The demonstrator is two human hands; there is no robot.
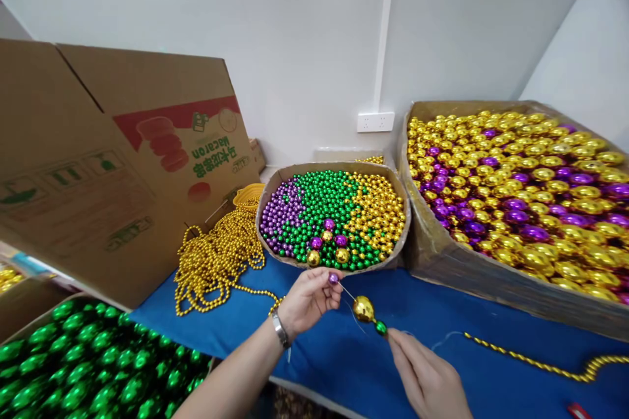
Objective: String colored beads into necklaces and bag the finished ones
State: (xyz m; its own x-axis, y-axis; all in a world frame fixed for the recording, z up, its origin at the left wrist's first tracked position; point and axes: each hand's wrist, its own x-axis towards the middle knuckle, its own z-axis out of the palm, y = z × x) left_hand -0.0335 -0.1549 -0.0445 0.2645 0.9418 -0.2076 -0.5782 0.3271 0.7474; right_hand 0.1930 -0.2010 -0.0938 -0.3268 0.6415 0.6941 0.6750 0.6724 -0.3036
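My left hand (308,301) pinches a small purple bead (333,279) between thumb and fingertips, just in front of the cardboard tray of small beads (405,236). A thin clear string runs from it to a large shiny gold bead (363,309). Beside the gold one sits a small green bead (381,327), right at the fingertips of my right hand (428,376). Those fingers are closed on the green bead's end of the string; exactly what they pinch is partly hidden. Purple, green and gold beads lie in the tray, with several larger gold and purple ones near its front.
A big carton (491,278) of large gold and purple beads stands right. Gold bead strands (216,262) are heaped left of the tray, before a tall cardboard box (162,209). Large green beads (98,366) fill the lower left. A gold strand (540,360) crosses the blue cloth (324,366).
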